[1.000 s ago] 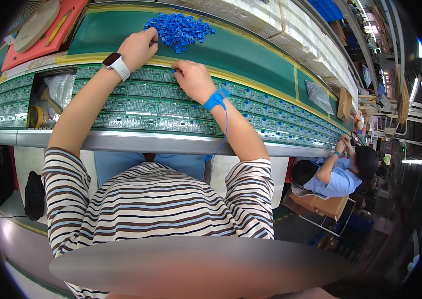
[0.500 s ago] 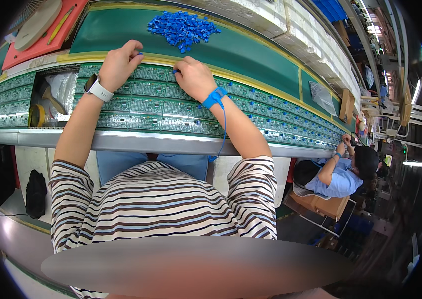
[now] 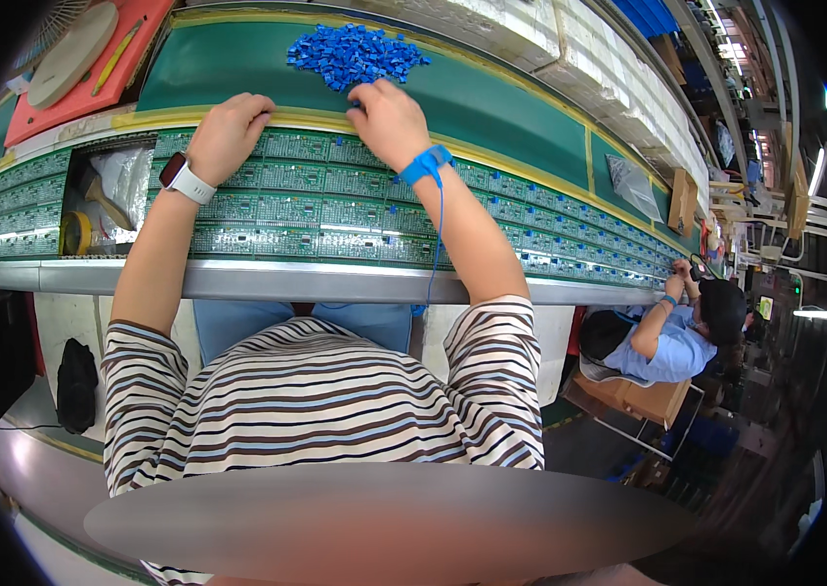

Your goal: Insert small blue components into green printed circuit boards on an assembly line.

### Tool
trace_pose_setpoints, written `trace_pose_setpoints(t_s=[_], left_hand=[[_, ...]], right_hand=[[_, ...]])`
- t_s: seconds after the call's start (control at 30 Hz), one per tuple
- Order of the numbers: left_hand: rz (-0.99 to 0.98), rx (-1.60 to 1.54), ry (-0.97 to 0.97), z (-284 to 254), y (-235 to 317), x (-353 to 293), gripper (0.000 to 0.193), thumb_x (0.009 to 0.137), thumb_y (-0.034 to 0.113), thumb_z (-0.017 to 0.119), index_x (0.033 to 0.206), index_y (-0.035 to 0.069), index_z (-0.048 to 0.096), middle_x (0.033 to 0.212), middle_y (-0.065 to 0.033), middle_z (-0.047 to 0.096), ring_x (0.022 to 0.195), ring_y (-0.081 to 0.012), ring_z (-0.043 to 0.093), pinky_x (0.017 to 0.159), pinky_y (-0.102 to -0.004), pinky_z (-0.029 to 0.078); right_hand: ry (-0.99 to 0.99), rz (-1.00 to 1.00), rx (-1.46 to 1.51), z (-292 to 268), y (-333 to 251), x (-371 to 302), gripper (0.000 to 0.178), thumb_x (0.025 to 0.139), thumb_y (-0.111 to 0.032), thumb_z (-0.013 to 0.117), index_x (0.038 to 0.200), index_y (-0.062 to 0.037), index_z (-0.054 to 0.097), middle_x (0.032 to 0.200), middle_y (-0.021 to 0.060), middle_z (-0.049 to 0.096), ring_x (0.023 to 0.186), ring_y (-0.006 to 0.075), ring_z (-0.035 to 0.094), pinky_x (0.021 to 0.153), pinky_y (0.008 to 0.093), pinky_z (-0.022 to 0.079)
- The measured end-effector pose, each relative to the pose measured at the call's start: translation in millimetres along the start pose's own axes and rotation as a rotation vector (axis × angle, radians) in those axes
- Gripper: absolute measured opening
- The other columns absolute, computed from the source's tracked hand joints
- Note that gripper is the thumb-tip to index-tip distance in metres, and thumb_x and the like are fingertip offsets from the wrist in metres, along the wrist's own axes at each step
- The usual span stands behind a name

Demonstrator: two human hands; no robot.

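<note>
Rows of green circuit boards (image 3: pixel 281 180) lie along the bench in front of me. My left hand (image 3: pixel 228 135) hovers over their far edge with its fingers drawn together; whatever is in them is hidden. To the right, my right hand (image 3: pixel 392 119) reaches past the boards toward a heap of small blue components (image 3: pixel 350 57) on the green mat. Its thumb and forefinger are apart at the heap's near edge, and I see nothing between them. A single blue component (image 3: pixel 339 143) sits on the board just below my right fingertips.
A brush (image 3: pixel 106 202), a tape roll (image 3: pixel 74 230) and clear plastic lie in a gap at the left. On a red board (image 3: pixel 136 61) are a round disc and a yellow tool. A blue cord hangs from my right wrist strap (image 3: pixel 426 164). Another person (image 3: pixel 672 337) works far right.
My right hand has let go of a blue component on the board and moved away toward the heap. The left hand has shifted slightly, and the blue piece at its fingertips no longer shows.
</note>
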State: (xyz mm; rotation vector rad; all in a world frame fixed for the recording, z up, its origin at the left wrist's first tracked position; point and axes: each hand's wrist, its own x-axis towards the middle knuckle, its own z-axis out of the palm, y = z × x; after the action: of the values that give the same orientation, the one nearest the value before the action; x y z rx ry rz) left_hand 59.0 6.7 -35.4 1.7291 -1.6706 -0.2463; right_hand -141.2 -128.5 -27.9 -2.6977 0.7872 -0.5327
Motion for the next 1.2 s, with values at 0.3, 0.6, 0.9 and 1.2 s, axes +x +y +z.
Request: trace_pose_setpoints(t_s=[0.3, 0.6, 0.9, 1.2], left_hand=[[0.006, 0.022, -0.159, 13, -1, -3, 0.010, 0.080, 0.007, 0.058, 0.089, 0.004, 0.059, 0.087, -0.0120, 0.061, 0.080, -0.0330, 0.058, 0.069, -0.0400, 0.047], [0.041, 0.116, -0.164, 14, 4, -2, 0.009, 0.080, 0.010, 0.059, 0.087, 0.004, 0.060, 0.085, -0.0108, 0.059, 0.078, -0.0326, 0.058, 0.069, -0.0412, 0.047], [0.037, 0.194, -0.188, 16, 7, -3, 0.009, 0.080, 0.010, 0.058, 0.086, 0.004, 0.058, 0.085, -0.0112, 0.058, 0.079, -0.0323, 0.057, 0.068, -0.0411, 0.046], [0.042, 0.233, -0.200, 17, 13, -3, 0.010, 0.080, 0.012, 0.059, 0.087, 0.004, 0.059, 0.086, -0.0113, 0.058, 0.081, -0.0317, 0.057, 0.069, -0.0404, 0.046]], right_hand=[[0.136, -0.074, -0.085, 21, 17, 2, 0.012, 0.077, -0.013, 0.062, 0.088, -0.0089, 0.065, 0.083, 0.0097, 0.057, 0.082, 0.0292, 0.057, 0.071, 0.0399, 0.048], [0.072, -0.010, 0.044, -5, -8, -21, 0.013, 0.082, -0.012, 0.058, 0.092, -0.0075, 0.064, 0.085, 0.0112, 0.059, 0.080, 0.0311, 0.058, 0.071, 0.0412, 0.048], [0.026, -0.004, 0.183, -18, -26, -49, 0.014, 0.082, -0.010, 0.057, 0.094, -0.0068, 0.063, 0.086, 0.0115, 0.058, 0.078, 0.0313, 0.057, 0.069, 0.0396, 0.047], [0.061, -0.012, 0.230, -14, -26, -54, 0.016, 0.080, -0.006, 0.057, 0.093, -0.0065, 0.064, 0.087, 0.0109, 0.058, 0.078, 0.0306, 0.058, 0.069, 0.0386, 0.047]])
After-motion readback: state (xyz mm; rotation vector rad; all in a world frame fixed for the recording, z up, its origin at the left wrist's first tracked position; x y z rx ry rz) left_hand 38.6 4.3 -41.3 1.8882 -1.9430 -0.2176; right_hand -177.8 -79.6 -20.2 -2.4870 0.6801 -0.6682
